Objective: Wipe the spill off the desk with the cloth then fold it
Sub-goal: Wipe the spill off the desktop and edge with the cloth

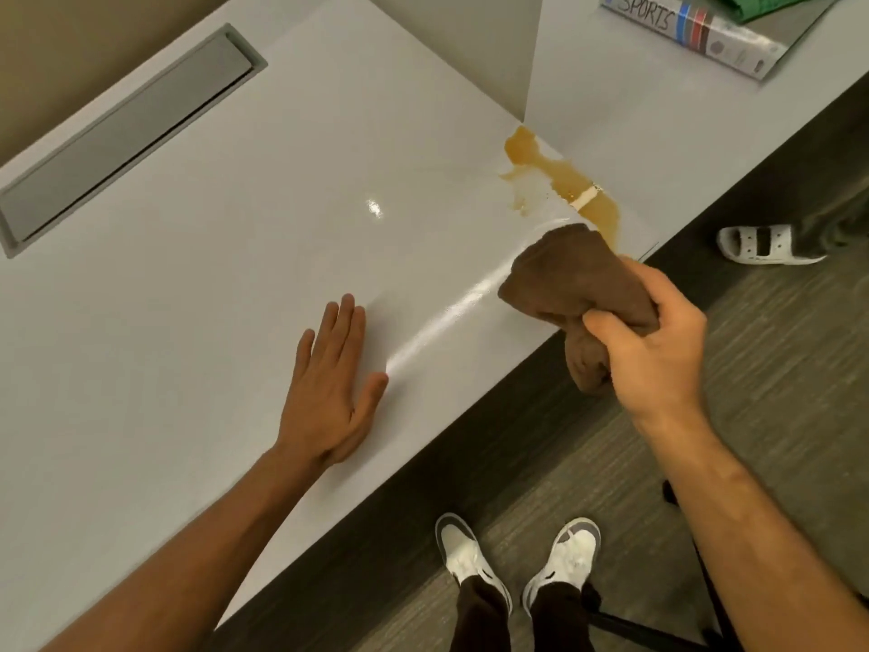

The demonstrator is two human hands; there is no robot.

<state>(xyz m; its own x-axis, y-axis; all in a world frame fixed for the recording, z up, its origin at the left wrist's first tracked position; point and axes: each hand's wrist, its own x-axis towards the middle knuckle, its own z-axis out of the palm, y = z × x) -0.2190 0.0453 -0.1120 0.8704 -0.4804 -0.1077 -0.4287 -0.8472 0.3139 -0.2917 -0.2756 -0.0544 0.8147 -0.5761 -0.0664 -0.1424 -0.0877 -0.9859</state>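
An amber-brown spill (559,174) lies on the white desk (235,284) near its right front edge, along the seam between two desk panels. My right hand (658,341) grips a bunched brown cloth (573,275) just in front of the spill; the cloth's front end is close to the spill's near edge. My left hand (329,383) rests flat on the desk, fingers straight, well to the left of the cloth.
A grey cable-tray lid (127,134) is set into the desk at the back left. A box marked SPORTS (691,30) and something green lie at the back right. Another person's white sandal (762,244) stands on the floor beyond the desk edge. My shoes (517,562) are below.
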